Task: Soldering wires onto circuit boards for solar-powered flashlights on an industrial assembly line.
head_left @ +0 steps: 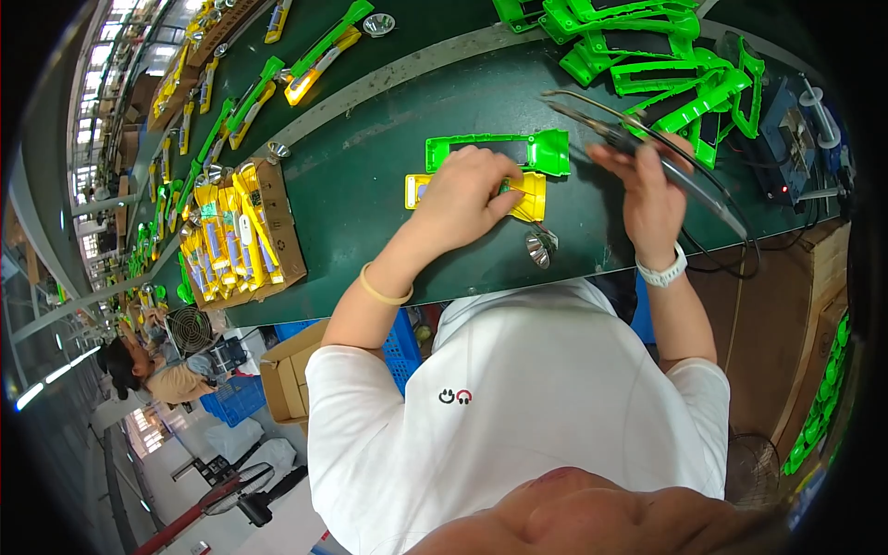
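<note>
My left hand (465, 199) lies over a yellow flashlight housing (533, 196), its fingers bent and closed on it, covering the middle. Thin wires run from the housing's wide end to a small silver reflector (537, 250) on the green bench. Just beyond, a green housing frame (553, 153) lies parallel, right behind my left fingers. Raised off the bench to the right, my right hand (655, 190) is closed around a soldering iron (706, 194), whose tip points up and left. A thin curved strand (597, 100), perhaps solder wire, runs beside the iron into the same hand.
A cardboard box (289, 222) of yellow housings stands at left. Green frames (680, 69) are heaped far right, near a soldering station (786, 139) and a spool stand (819, 116). Beyond a grey strip (421, 67), green and yellow parts lie in rows. Another person (166, 370) sits far left.
</note>
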